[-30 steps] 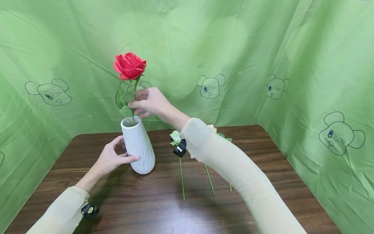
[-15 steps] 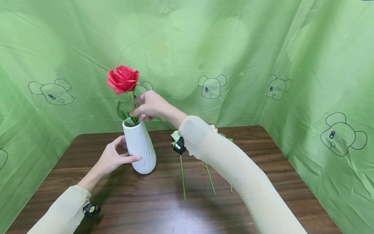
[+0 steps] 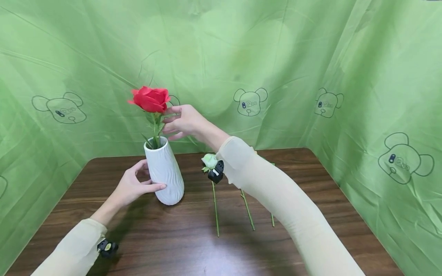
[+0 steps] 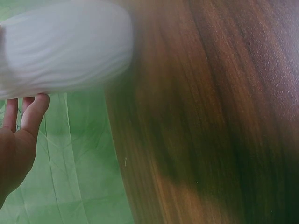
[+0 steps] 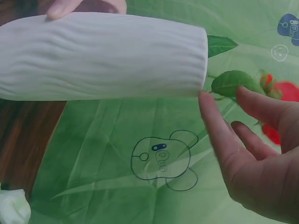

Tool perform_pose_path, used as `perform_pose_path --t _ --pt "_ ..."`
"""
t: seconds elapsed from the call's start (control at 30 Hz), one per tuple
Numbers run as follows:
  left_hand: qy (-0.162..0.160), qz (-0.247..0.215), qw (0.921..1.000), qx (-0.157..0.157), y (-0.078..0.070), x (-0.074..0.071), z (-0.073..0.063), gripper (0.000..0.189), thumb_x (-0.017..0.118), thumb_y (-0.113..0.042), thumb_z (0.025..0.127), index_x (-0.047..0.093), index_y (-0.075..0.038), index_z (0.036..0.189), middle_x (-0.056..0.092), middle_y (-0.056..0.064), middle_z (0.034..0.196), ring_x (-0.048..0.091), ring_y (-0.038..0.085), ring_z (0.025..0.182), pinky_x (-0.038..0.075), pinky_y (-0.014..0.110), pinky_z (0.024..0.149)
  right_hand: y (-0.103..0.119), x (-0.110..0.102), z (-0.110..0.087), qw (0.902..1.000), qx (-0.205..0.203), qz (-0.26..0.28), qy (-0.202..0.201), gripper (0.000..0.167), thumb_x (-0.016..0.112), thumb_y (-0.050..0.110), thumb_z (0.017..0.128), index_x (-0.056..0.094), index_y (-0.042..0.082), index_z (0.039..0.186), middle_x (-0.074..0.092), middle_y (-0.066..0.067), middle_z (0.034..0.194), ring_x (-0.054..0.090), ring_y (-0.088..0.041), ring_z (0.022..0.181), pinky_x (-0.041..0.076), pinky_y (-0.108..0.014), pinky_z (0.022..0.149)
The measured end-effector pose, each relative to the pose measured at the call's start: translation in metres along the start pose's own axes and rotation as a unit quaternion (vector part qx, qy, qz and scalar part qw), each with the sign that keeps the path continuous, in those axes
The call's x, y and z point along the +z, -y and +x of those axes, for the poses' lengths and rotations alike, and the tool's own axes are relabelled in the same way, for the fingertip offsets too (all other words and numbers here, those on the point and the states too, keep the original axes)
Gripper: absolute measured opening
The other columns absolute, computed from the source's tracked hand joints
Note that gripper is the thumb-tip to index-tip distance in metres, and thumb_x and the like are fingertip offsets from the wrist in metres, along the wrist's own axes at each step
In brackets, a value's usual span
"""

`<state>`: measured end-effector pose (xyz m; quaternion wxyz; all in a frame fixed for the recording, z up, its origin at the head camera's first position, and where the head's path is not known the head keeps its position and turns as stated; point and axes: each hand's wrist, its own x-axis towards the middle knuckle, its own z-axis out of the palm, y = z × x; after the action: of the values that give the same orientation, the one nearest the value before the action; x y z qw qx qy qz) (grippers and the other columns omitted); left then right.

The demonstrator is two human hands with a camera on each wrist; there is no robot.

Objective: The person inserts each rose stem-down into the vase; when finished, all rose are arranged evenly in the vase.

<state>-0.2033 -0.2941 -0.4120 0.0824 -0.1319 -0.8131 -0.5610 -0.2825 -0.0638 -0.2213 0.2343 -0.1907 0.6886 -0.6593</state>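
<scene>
A white vase (image 3: pixel 166 174) with a wavy ribbed surface stands on the wooden table, leaning slightly left in the head view. My left hand (image 3: pixel 132 184) grips it at mid-height, thumb across the front and fingers round the far side. Inside the vase is a red rose (image 3: pixel 150 100), its stem's lower part hidden by the wall. Green leaves (image 5: pixel 233 83) poke out just past the rim. Beside the bloom and leaves is my right hand (image 3: pixel 185 121), fingers loosely spread and not closed round the stem. In the right wrist view one fingertip lies right at the rim.
Right of the vase, a white rose (image 3: pixel 209 160) lies on the table (image 3: pixel 165 237). Two more green stems (image 3: pixel 248 211) lie farther right, partly covered by my right sleeve (image 3: pixel 272 191). A green curtain (image 3: pixel 207 46) with bear outlines surrounds the table.
The red rose has sunk lower into the vase and turned. My right hand's fingers have come off the stem and spread beside it. The left hand keeps its hold.
</scene>
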Motion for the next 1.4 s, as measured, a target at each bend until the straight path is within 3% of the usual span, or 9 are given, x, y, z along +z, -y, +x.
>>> perform_pose_path --t 0.23,0.63,0.8,1.03,1.4 --pt "0.0 -0.003 1.0 -0.001 -0.001 -0.001 -0.001 0.072 0.094 -0.007 0.072 0.057 -0.007 0.134 0.063 0.011 0.117 0.061 0.02 0.105 0.06 0.028 0.09 -0.002 -0.006 -0.003 0.9992 0.006 0.029 0.026 0.049 0.067 -0.009 0.093 0.055 0.002 0.14 0.069 -0.015 0.116 0.07 -0.035 0.106 0.061 -0.05 0.088" --pt "-0.003 -0.012 0.9999 -0.004 -0.003 -0.001 -0.002 0.07 0.094 -0.006 0.071 0.058 -0.008 0.131 0.064 0.011 0.117 0.063 0.019 0.104 0.06 0.03 0.09 -0.003 -0.035 -0.018 0.9978 0.015 -0.026 0.059 0.037 0.068 0.003 0.097 0.06 0.002 0.133 0.068 -0.016 0.117 0.069 -0.034 0.101 0.063 -0.044 0.084" --pt "0.004 -0.005 1.0 -0.004 0.001 0.0 0.0 0.072 0.093 -0.008 0.073 0.056 -0.006 0.134 0.063 0.012 0.119 0.063 0.02 0.106 0.06 0.029 0.09 -0.009 -0.061 -0.03 0.9964 0.022 -0.064 0.05 0.039 0.069 0.006 0.097 0.06 0.002 0.135 0.065 -0.015 0.122 0.066 -0.038 0.107 0.063 -0.043 0.086" --pt "0.004 -0.005 1.0 -0.002 0.003 0.002 0.001 0.073 0.093 -0.008 0.073 0.056 -0.006 0.135 0.063 0.012 0.118 0.063 0.02 0.106 0.06 0.029 0.09 -0.021 -0.103 -0.061 0.9885 0.032 -0.145 0.029 0.045 0.072 0.014 0.096 0.057 0.006 0.138 0.064 -0.011 0.127 0.068 -0.033 0.104 0.062 -0.041 0.088" --pt "0.0 0.007 1.0 0.005 -0.001 -0.003 -0.005 0.071 0.093 -0.008 0.073 0.057 -0.007 0.134 0.063 0.01 0.118 0.063 0.017 0.104 0.06 0.028 0.09 -0.056 -0.179 -0.115 0.9846 0.07 -0.16 -0.018 0.051 0.07 0.013 0.097 0.051 0.004 0.143 0.061 -0.02 0.13 0.066 -0.036 0.107 0.062 -0.045 0.087"
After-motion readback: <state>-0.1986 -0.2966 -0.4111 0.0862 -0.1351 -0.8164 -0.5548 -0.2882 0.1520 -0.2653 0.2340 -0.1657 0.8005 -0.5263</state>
